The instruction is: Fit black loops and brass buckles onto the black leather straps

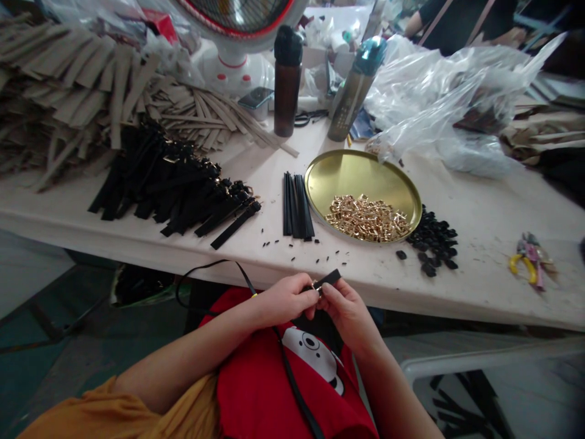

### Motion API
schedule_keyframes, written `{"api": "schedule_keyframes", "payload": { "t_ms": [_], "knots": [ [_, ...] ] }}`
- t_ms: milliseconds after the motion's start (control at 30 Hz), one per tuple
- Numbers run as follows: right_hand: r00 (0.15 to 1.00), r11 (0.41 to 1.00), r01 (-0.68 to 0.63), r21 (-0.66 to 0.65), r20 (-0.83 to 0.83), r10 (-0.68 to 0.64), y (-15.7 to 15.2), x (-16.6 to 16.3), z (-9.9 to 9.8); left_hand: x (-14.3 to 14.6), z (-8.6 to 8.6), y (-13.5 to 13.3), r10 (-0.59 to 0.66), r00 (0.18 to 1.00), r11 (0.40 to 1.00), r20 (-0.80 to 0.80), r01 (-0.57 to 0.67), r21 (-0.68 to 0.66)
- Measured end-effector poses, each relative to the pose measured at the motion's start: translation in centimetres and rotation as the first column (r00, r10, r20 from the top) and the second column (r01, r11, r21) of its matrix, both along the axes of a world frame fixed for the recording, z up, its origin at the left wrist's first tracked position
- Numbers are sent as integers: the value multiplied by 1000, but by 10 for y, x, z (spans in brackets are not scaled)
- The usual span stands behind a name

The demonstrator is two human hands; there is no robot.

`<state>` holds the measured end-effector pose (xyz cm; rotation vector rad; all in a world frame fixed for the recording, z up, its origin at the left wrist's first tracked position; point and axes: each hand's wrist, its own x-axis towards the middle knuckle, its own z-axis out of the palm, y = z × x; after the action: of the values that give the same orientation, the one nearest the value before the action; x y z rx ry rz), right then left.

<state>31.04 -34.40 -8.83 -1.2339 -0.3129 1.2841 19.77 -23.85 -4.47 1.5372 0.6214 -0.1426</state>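
Both my hands meet just below the table's front edge, over a red cloth (269, 390) on my lap. My left hand (286, 299) and my right hand (347, 311) pinch a short black strap (328, 279) between their fingertips, with a small gold buckle where the fingers meet. A thin black cord (214, 265) loops from under my left hand. On the table ahead lie a few loose black strips (297, 206), a round gold tray (347, 177) holding several gold buckles (368, 218), and a heap of small black pieces (432, 241).
A pile of finished black straps (173, 183) lies at the left, with tan strips (73, 91) behind it. Two bottles (287, 82), a fan base (228, 67), clear plastic bags (448, 97) and yellow-handled pliers (528, 259) stand around. Another person sits at the far back right.
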Motion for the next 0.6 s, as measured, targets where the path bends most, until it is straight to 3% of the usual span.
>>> {"api": "schedule_keyframes", "payload": {
  "t_ms": [100, 167, 267, 333, 500, 600],
  "knots": [
    [1000, 1000, -7, -1, -27, 7, -1, -1, 0, -1, -3, 2, -3, 1000, 993, 10, 4, -117],
    [987, 1000, 1, -19, 160, 2, -2, -3, 2, -2, -6, 3, 4, 1000, 992, 19, -2, -123],
    [810, 997, 80, -9, 583, -59, -2, -5, 6, -2, -9, 4, 26, 999, 997, 27, -24, -76],
    [712, 994, 110, 15, 697, -89, -1, -5, 9, -2, -8, 3, 46, 998, 999, 33, -45, -13],
    [924, 1000, 15, 3, 383, -15, 3, -1, 16, 2, -7, 2, 37, 998, 998, 58, -40, 57],
    [852, 993, 62, 97, 513, -103, 2, -1, 21, 8, -9, 5, 32, 997, 999, 69, -33, 10]
  ]
}}
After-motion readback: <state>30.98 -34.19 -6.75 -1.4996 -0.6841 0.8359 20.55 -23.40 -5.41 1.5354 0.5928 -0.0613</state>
